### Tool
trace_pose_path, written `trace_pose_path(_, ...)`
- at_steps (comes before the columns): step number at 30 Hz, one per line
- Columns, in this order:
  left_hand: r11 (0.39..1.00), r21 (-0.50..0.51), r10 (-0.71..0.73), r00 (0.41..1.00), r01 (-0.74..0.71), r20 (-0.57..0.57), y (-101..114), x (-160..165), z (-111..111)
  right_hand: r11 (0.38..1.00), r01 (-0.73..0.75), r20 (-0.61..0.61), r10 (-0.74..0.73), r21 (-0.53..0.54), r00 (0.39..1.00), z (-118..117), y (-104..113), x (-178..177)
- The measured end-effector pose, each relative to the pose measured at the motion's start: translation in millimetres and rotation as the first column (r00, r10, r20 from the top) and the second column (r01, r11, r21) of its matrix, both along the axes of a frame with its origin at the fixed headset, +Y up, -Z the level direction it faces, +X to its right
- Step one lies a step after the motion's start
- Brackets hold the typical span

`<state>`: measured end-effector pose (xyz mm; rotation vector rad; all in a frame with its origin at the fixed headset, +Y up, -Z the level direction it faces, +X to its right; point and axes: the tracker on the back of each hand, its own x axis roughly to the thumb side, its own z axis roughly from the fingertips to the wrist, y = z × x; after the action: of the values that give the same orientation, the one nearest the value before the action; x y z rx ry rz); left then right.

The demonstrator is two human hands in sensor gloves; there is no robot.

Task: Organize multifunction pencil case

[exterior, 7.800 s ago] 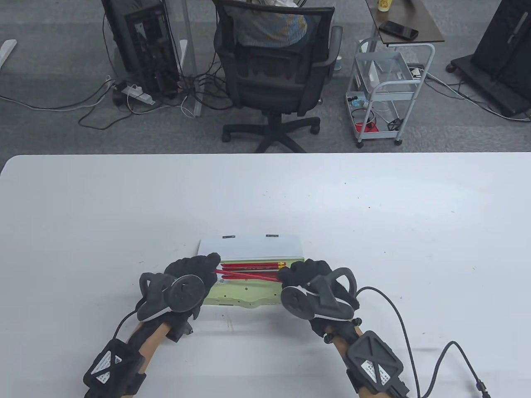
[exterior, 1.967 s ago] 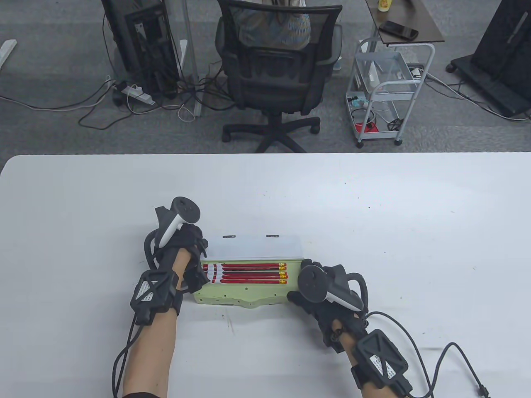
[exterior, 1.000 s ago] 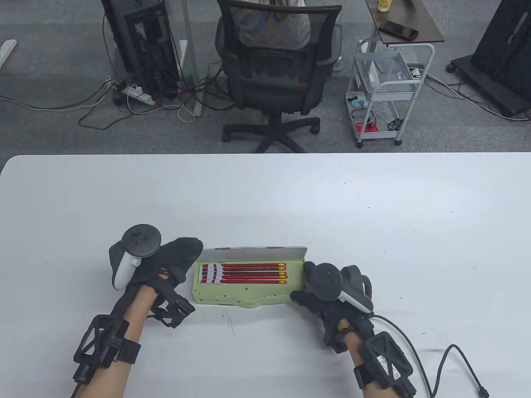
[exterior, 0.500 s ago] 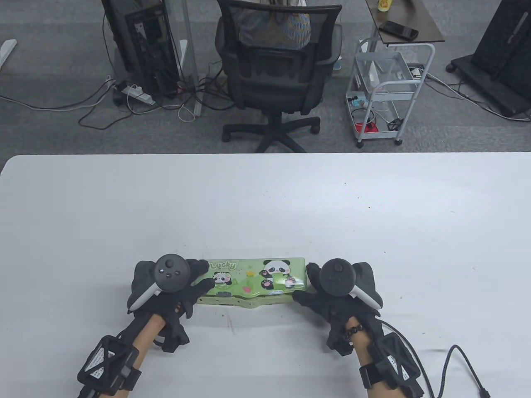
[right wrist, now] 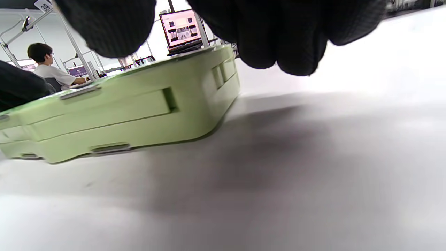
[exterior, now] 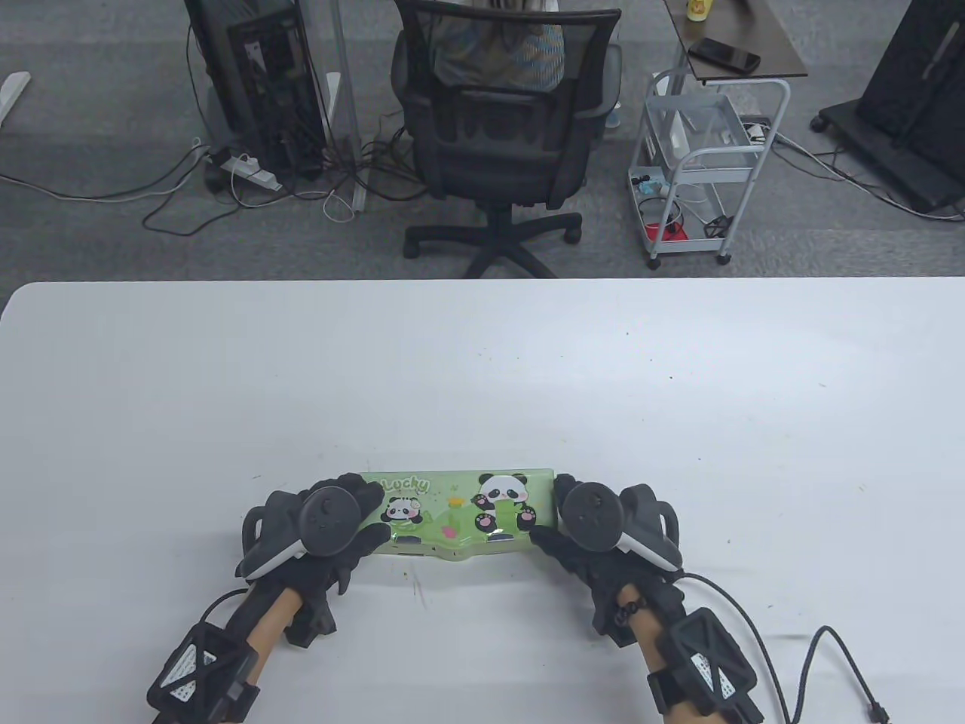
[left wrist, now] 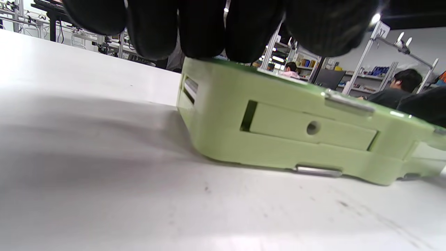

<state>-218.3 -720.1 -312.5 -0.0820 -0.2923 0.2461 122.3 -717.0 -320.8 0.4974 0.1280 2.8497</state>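
The green pencil case (exterior: 460,509) lies closed near the table's front edge, its panda lid facing up. My left hand (exterior: 354,513) is at its left end. In the left wrist view, that hand's fingers (left wrist: 209,28) press down on the lid of the case (left wrist: 278,139). My right hand (exterior: 558,520) holds the right end, one finger along the end and the thumb at the front edge. The right wrist view shows the case's side (right wrist: 122,108) under my gloved fingers (right wrist: 278,35). The pencils inside are hidden.
The white table (exterior: 678,377) stretches wide behind and beside the case. The right glove's cable (exterior: 791,664) trails on the table at the front right. An office chair (exterior: 497,136) and a white cart (exterior: 701,158) stand on the floor beyond the far edge.
The lid, upright a second ago with the red pencils showing, is now closed. My left hand swung over from the left onto the lid. My right hand stayed at the right end.
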Motion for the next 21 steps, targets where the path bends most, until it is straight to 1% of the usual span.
trace_pose_path(3,0.999,0.035,0.014,0.999,-0.012,-0.036,7.6,-7.3,0.3,0.996,-0.05,0.017,0.049,0.067,0.999,1.7,8.4,5.0)
trace_pose_path(4,0.998,0.065,0.0,0.998,0.003,-0.058,11.8,-11.4,1.2,0.99,-0.077,0.026,0.074,0.119,0.997,2.5,14.5,8.5)
trace_pose_path(5,0.996,0.087,-0.013,0.997,0.02,-0.072,14.3,-14.2,1.7,0.985,-0.089,0.033,0.085,0.147,0.996,2.9,18.0,11.0)
trace_pose_path(6,0.992,0.117,-0.042,0.994,0.054,-0.099,17.9,-18.7,2.3,0.977,-0.104,0.046,0.097,0.185,0.994,3.5,22.4,15.0)
trace_pose_path(10,0.966,0.17,-0.167,0.97,0.197,-0.179,24.7,-33.4,2.2,0.955,-0.152,0.08,0.136,0.253,0.987,3.0,29.7,28.4)
trace_pose_path(12,0.961,0.146,-0.201,0.958,0.233,-0.204,24.1,-40.1,0.8,0.954,-0.168,0.089,0.15,0.249,0.985,2.0,30.5,33.8)
trace_pose_path(17,0.95,0.043,-0.291,0.925,0.31,-0.243,16.9,-50.6,-2.8,0.966,-0.178,0.11,0.159,0.189,0.981,-1.1,29.4,44.2)
trace_pose_path(21,0.942,-0.019,-0.329,0.915,0.334,-0.233,11.2,-52.3,-5.0,0.97,-0.194,0.117,0.178,0.148,0.977,-3.2,27.1,47.6)
